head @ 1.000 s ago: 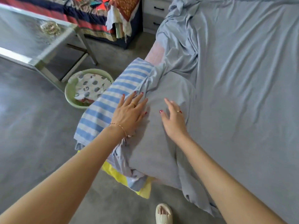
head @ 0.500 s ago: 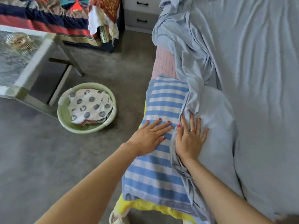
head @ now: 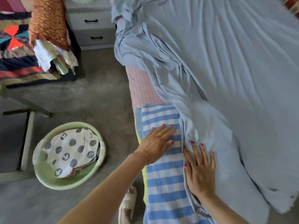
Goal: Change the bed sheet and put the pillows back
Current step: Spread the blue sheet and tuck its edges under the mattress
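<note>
A light blue bed sheet (head: 226, 65) covers the bed, bunched in folds along its left edge. Beside that edge a blue-and-white striped cloth (head: 165, 178) lies over the mattress side, with a pink checked layer (head: 140, 89) showing farther up. My left hand (head: 156, 143) presses flat on the striped cloth, fingers straight. My right hand (head: 199, 168) lies flat, fingers spread, on the blue sheet's edge just right of the stripes. No pillow is clearly in view on the bed.
A green basin (head: 69, 155) with a dotted white cloth stands on the grey floor at left. A grey drawer unit (head: 92, 28) stands at the bed's head. A second bed with a patterned quilt (head: 14, 46) and table legs (head: 27, 139) are at left. A slipper (head: 127, 206) is below.
The view has shifted along the bed side toward its head. Both hands slid forward along the sheet's edge, still flat, the left on the stripes and the right on the blue sheet.
</note>
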